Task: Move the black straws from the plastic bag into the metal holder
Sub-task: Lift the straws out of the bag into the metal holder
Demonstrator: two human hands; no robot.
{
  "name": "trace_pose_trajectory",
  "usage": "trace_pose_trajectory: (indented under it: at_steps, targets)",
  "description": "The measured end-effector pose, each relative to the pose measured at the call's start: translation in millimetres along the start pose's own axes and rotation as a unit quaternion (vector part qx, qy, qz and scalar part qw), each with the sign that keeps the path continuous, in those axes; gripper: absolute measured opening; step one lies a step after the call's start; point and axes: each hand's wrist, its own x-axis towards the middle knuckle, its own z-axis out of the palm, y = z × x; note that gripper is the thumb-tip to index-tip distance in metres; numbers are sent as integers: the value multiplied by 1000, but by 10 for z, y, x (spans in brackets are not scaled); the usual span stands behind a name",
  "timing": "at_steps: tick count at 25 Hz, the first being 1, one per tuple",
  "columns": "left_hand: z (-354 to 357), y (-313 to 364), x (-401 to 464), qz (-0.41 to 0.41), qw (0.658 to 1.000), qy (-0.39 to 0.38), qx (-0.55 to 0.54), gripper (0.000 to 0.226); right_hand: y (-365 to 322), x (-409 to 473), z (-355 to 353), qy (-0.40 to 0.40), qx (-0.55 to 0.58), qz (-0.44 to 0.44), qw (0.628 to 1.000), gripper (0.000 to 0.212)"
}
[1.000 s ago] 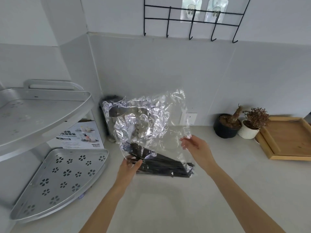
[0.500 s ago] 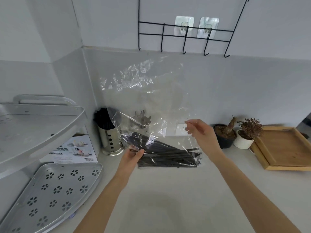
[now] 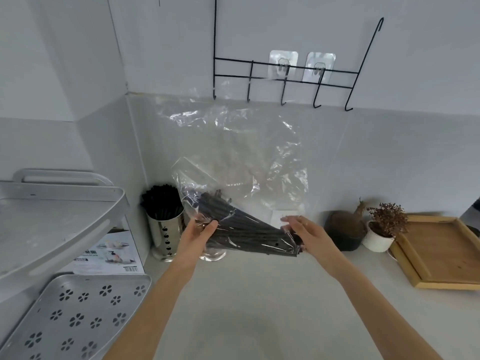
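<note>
- Black straws [image 3: 244,229]: a bundle lying slantwise inside the clear plastic bag [image 3: 233,157], upper ends toward the left, lower ends toward the right. Bag is held up above the counter [image 3: 259,302]; its loose upper part stands crumpled in front of the wall.
- Left hand [image 3: 197,237]: thumb and fingers pinched on the bag at the left part of the bundle, gripping straws through the plastic.
- Right hand [image 3: 309,235]: fingers extended at the bag's lower right corner, touching the plastic by the straw ends; cannot tell if it truly grips.
- Metal holder [image 3: 165,235]: upright on the counter in the corner, just left of the left hand, packed with black straws already.
- Second shiny base partly visible behind the left hand; identity unclear.
- Farther out: perforated corner rack [image 3: 75,315] at left, two potted plants [image 3: 363,229] and a wooden tray [image 3: 441,253] at right, black hook rail [image 3: 285,74] on the wall.
</note>
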Motion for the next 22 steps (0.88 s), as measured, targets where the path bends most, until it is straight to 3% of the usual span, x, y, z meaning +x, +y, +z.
trace_pose_trajectory:
  at_steps: [2,4,7,9,11,12,16,22]
  targets:
    - [-19,-5,87,1,1000,4,26,27,19,29,17,20,8,-16,1000,23]
    - [-17,-20,158,-11,998,1,57,71,14,61,27,49,34,-42,997,27]
    - [31,-83,190,-101,994,20,41,111,-35,109,24,65,44,-75,994,27]
    - [95,-107,182,-160,984,12,-79,97,-36,132,22,58,32,-89,994,28]
    - [199,-68,175,-172,968,-22,-184,54,-5,137,32,55,30,-96,993,30]
    - [252,-40,176,-176,962,-22,-207,45,13,135,39,55,36,-98,993,31]
    - [404,1,208,-186,952,19,-242,33,12,120,25,55,34,-102,993,30]
    - [363,10,249,-137,939,-58,-310,45,25,87,-2,55,46,-44,996,25]
